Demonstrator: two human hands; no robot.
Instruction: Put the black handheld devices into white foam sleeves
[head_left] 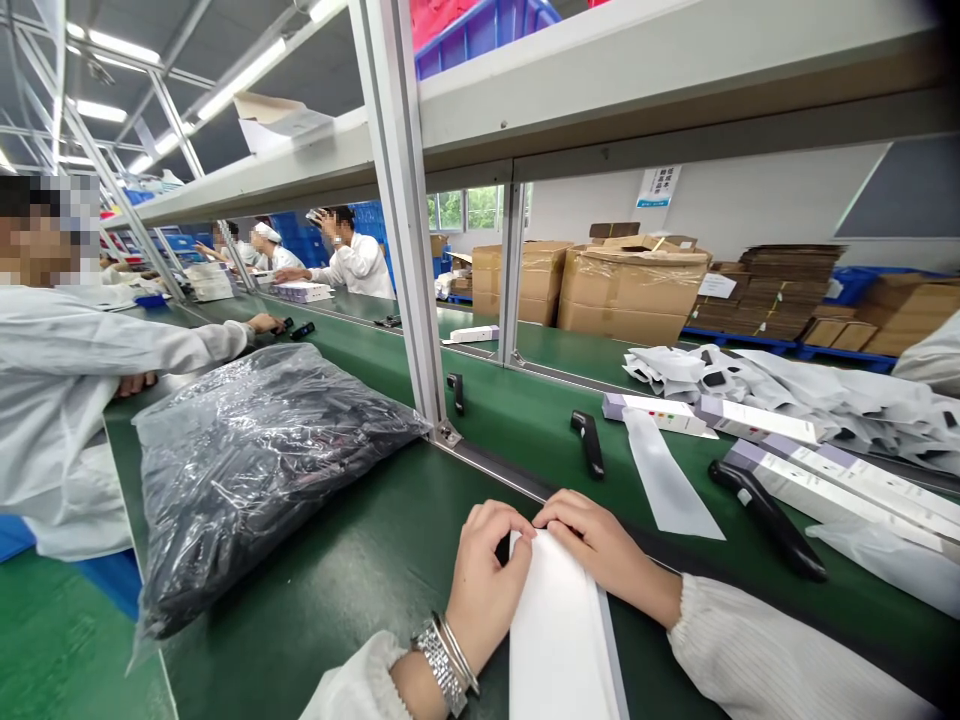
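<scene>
A long white stack of flat sheets or sleeves (566,630) lies in front of me, running toward my body; I cannot tell whether it is paper or plastic. At its far end my left hand (487,565) is closed on the left corner, thumb and fingers pinched together. My right hand (596,540) is closed over the right side of that same end, its fingertips meeting the left ones. Beyond my hands, a black handheld device (587,443) rests on the green conveyor belt (517,425). Right of it lies a flat translucent white sleeve (670,480).
A large clear bag of dark items (262,470) lies on the left. A metal post (405,220) rises ahead, under a shelf (637,75). To the right are another black device (769,520), white-and-purple boxes (847,490) and a pile of white pouches (810,395). Co-workers sit along the belt.
</scene>
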